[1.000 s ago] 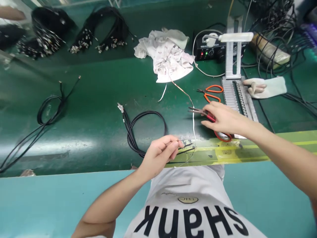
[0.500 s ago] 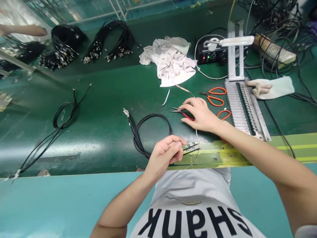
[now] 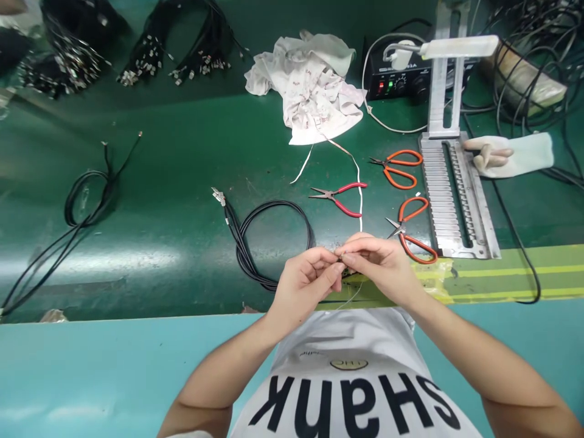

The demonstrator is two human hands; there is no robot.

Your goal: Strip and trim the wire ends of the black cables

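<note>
Near the front edge of the bench my left hand (image 3: 306, 278) is closed, its thumb and fingers pinched on the end part of a black cable. The coil of black cables (image 3: 241, 246) runs from under this hand to metal connectors (image 3: 219, 196) at its upper left. My right hand (image 3: 385, 266) meets it fingertip to fingertip, thumb and forefinger pressed together; what lies in that pinch is too small and covered to make out. Just beyond the hands lie red-handled pliers (image 3: 337, 198), spread apart. Orange-handled snips (image 3: 413, 231) rest right of my right hand.
A second orange-handled tool (image 3: 399, 169) lies beside a ridged metal fixture (image 3: 440, 194). Behind are a crumpled white cloth (image 3: 314, 91), a black control box (image 3: 396, 79) and a glove (image 3: 511, 155). Another cable coil (image 3: 86, 207) lies left, with cable bundles (image 3: 150, 48) at the back.
My right hand has let go of the red-handled pliers, which now lie on the bench, and has come down and in to meet my left hand. The view has shifted slightly.
</note>
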